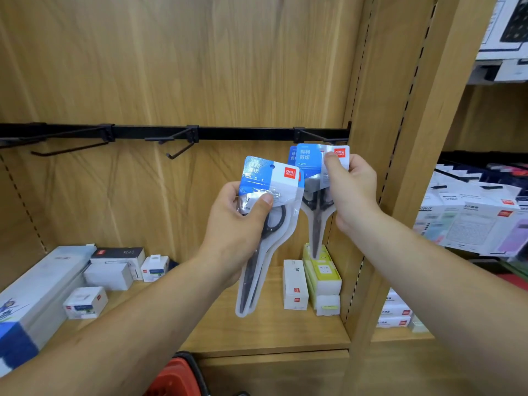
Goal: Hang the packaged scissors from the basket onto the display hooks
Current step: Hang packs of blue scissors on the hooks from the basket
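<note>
My left hand [243, 221] grips a packaged pair of black scissors [265, 232] with a blue and white header card, tilted with the blades down. My right hand [351, 192] pinches the header of another scissors package [314, 167] just under the right display hook [317, 136]; a second card shows behind it. A black rail [243, 133] runs across the wooden back panel with a middle hook [180, 151] and a left hook [71, 148], both bare. A corner of the red basket [174, 375] shows at the bottom edge.
On the wooden shelf [265, 330] below lie white boxes [107, 275], a long clear case [43, 284] at the left and yellow-green boxes [323, 275] at the right. A wooden upright [400, 167] borders the bay; the adjoining shelf holds boxed goods [468, 224].
</note>
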